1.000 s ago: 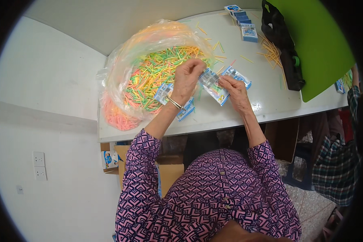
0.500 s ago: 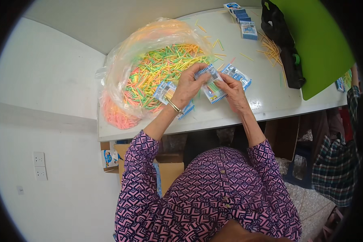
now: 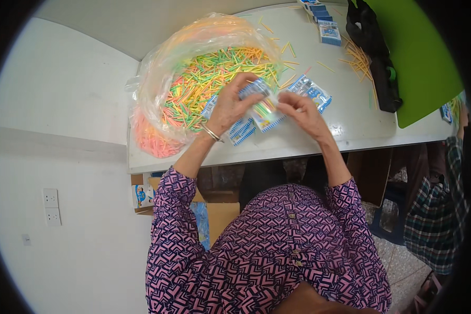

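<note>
My left hand (image 3: 229, 107) grips a small blue-and-white clear packet (image 3: 267, 116) with thin coloured sticks showing inside it. At the packet's right edge, my right hand (image 3: 304, 114) has its thumb and fingertips pinched together; motion smears them, and what they pinch is hidden. Beneath and beside my left hand lie more blue-striped packets (image 3: 242, 132). Another such packet (image 3: 315, 94) rests on the table beyond my right hand. A large clear plastic bag (image 3: 154, 78) stands open behind my left hand, heaped with pink, green, yellow and orange sticks (image 3: 204, 86).
Loose sticks (image 3: 358, 60) lie near a black object (image 3: 383, 78) beside a green partition (image 3: 429, 63). Stacked packets (image 3: 329, 32) stand at the back. A co-worker's checked sleeve (image 3: 454, 157) shows at far right. Cardboard boxes (image 3: 222, 222) sit below the table edge.
My right fingers have slid off the packet's face to its right edge. My left hand and the packet have shifted slightly left, and the view has moved a little.
</note>
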A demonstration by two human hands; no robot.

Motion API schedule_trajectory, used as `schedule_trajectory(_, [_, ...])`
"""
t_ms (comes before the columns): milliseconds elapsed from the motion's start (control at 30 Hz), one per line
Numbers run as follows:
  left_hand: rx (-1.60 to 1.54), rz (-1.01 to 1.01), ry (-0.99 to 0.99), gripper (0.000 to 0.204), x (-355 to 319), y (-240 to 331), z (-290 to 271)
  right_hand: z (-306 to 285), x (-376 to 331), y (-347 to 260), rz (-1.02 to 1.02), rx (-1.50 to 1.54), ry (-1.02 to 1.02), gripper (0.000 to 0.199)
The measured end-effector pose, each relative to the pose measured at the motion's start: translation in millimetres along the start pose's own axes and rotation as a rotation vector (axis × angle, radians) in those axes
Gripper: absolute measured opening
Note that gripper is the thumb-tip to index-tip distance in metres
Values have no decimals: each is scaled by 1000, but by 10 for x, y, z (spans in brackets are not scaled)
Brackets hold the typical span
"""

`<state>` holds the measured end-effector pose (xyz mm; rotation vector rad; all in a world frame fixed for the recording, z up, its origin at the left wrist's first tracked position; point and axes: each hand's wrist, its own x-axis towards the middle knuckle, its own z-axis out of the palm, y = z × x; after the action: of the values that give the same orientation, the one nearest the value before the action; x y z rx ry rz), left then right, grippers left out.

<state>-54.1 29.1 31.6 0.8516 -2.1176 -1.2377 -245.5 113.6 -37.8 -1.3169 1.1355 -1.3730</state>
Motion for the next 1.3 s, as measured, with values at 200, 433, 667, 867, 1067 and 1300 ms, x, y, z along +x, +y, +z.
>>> schedule_trajectory(200, [34,-59,209,36,-240,-184,-493,-543,-54,233,-155,-1137,541,36])
schedule_trajectory(433, [953,154,346,41,-366,-613,-431,-677,4,439,-93,-990,512,24])
schedule_trajectory(667, [574,306,294,41,251,-72,154,-438,-13,-101,-407,-786,580,20])
schedule_trajectory(867, [122,41,-61,17,391,83,347,-216,-77,-307,-332,-481,336,33])
schedule_trajectory(1067, [416,271,74,10,192,201,334,-177,-65,-367,-113,-369,153,20])
schedule_trajectory(1300, [503,390,88,9,61,118,313,-72,-128,-204,-90,-314,118,16])
